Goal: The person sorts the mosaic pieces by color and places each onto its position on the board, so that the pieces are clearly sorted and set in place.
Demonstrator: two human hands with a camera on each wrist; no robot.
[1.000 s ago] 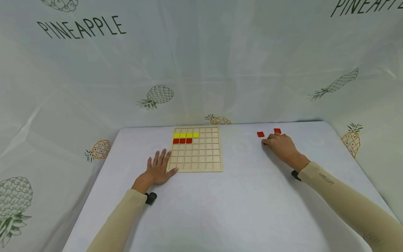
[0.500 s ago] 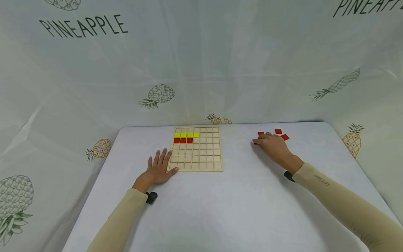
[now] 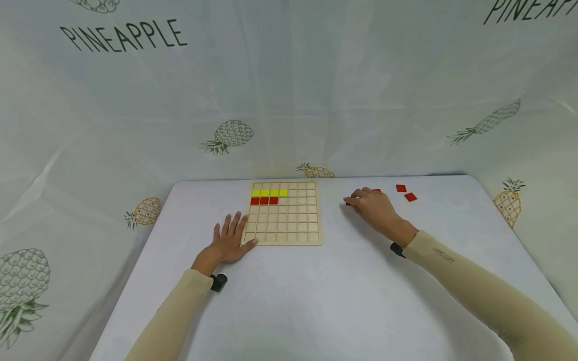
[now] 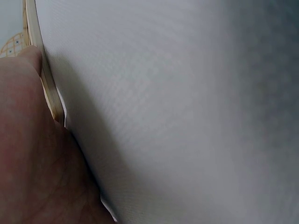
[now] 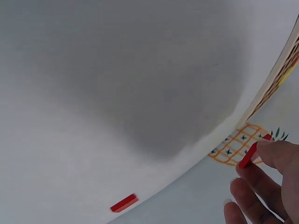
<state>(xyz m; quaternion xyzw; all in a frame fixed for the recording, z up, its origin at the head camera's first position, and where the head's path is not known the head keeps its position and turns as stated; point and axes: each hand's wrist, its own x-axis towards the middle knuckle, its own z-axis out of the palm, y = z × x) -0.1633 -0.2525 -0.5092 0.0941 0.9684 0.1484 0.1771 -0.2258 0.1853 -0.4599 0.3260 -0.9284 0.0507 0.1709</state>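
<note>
The right hand (image 3: 375, 210) is pinching a red tile (image 5: 252, 153) between thumb and fingertip; in the head view the fingers are covering all but a sliver of it, while the right wrist view is showing its edge plainly. Three loose tiles (image 3: 401, 188), also red, are lying on the counter (image 3: 289, 301) beyond and to the right of that hand, which is partly hiding the nearest; the right wrist view is catching just one. The left hand (image 3: 227, 245) is resting with fingers spread, gripping nothing, touching the board (image 3: 295, 216) at its near left corner. Beyond its fingertips the board is carrying four yellow tiles (image 3: 265, 192) and, one row nearer, three red tiles (image 3: 264, 201). The left wrist view is cutting off both hand and board.
</note>
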